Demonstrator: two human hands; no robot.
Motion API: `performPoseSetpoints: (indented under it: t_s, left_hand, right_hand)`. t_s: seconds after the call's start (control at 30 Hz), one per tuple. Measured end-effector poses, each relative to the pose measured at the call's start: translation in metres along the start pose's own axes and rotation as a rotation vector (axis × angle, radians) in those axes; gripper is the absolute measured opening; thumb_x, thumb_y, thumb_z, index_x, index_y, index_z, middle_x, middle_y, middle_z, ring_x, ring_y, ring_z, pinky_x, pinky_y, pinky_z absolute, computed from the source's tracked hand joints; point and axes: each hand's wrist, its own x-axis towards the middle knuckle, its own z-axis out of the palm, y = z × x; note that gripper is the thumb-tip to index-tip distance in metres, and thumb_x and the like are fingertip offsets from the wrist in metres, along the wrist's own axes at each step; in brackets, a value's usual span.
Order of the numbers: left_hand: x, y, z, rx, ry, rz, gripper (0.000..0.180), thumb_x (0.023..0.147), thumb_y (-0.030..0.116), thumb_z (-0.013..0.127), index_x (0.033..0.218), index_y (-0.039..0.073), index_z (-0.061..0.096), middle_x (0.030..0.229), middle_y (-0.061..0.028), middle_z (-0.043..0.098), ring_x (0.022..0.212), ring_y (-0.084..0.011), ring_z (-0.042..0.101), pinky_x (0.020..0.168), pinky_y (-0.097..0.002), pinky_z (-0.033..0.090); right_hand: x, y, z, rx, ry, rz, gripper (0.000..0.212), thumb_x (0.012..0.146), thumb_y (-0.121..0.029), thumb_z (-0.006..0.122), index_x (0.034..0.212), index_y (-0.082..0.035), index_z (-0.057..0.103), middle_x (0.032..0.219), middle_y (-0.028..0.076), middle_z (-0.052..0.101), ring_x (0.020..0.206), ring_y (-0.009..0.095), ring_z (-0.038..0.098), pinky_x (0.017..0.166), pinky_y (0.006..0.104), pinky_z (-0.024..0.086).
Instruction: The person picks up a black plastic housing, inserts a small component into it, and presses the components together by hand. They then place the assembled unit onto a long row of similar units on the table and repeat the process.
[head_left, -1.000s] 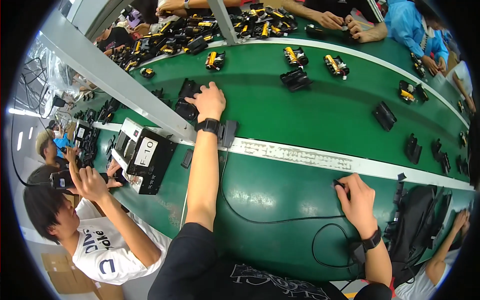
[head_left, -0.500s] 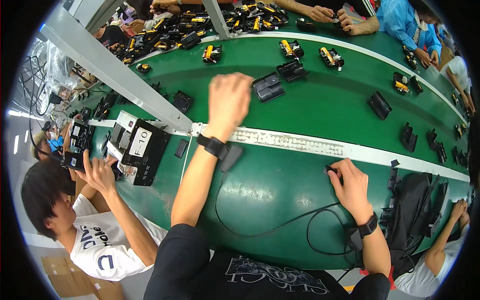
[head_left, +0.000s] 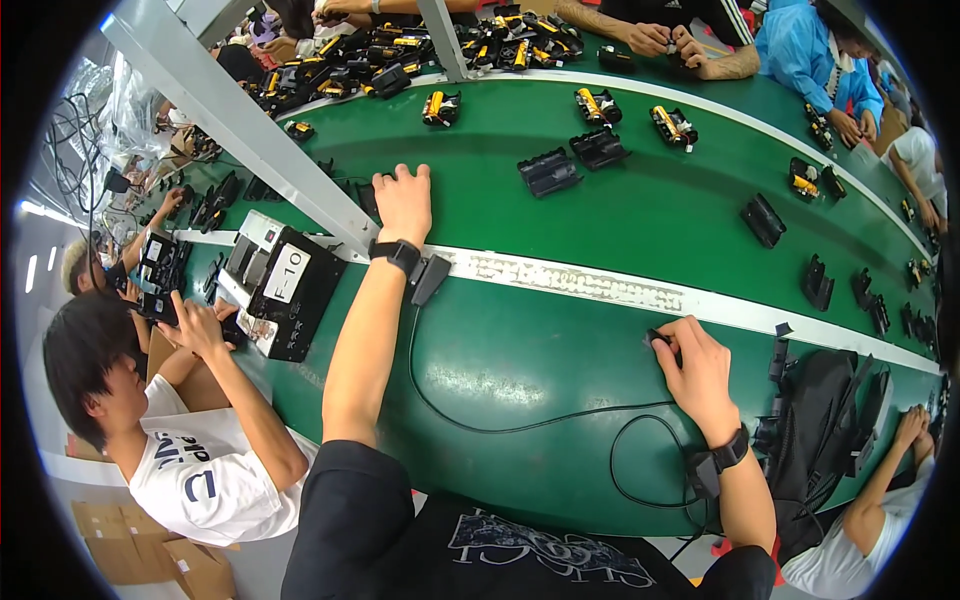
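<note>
My left hand [head_left: 403, 208] is stretched over the green belt [head_left: 480, 215] beyond the white rail, fingers apart. A black plastic part [head_left: 366, 198] lies right beside its fingers, partly hidden by the hand; whether they touch I cannot tell. My right hand [head_left: 700, 368] rests low over the near green tabletop [head_left: 500, 365], its thumb and fingers pinched on a small black piece [head_left: 658, 337]. Farther up the belt lie two black half-shells [head_left: 548, 173] [head_left: 599, 148]. A black band with a cabled block sits on each of my wrists.
A black-and-white machine [head_left: 285, 290] and a grey metal post [head_left: 240, 130] stand at left, beside a co-worker in white. Yellow-and-black battery assemblies [head_left: 441, 108] lie along the belt, several heaped at the back. A black bag [head_left: 820, 430] lies at right. A thin cable [head_left: 520, 430] crosses the tabletop.
My left hand has moved left, from near the half-shells to the black part by the post, and its fingers have spread. My right hand has stayed in place with the small black piece.
</note>
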Motion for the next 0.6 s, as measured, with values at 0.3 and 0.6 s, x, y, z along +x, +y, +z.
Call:
performPoseSetpoints:
  t_s: [0.3, 0.6]
  left_hand:
    - [-0.047, 0.037, -0.073, -0.7, 0.129, 0.313, 0.04, 0.093, -0.003, 0.061, 0.131, 0.008, 0.062, 0.117, -0.0146, 0.064, 0.096, -0.0333, 0.07, 0.097, -0.0437, 0.055]
    - [-0.092, 0.073, -0.153, -1.703, -0.311, 0.191, 0.043, 0.094, -0.01, 0.056, 0.133, 0.006, 0.065, 0.129, -0.0116, 0.066, 0.115, -0.0297, 0.067, 0.1, -0.039, 0.053]
  right_hand:
    - [-0.002, 0.001, -0.002, -0.007, -0.009, 0.005, 0.012, 0.093, -0.009, 0.076, 0.1, -0.007, 0.066, 0.084, 0.007, 0.062, 0.068, 0.027, 0.065, 0.061, 0.0393, 0.049]
    - [-0.001, 0.005, -0.001, -0.002, 0.002, 0.018, 0.012, 0.094, -0.012, 0.076, 0.1, -0.008, 0.066, 0.084, 0.007, 0.062, 0.068, 0.027, 0.065, 0.06, 0.0402, 0.049]
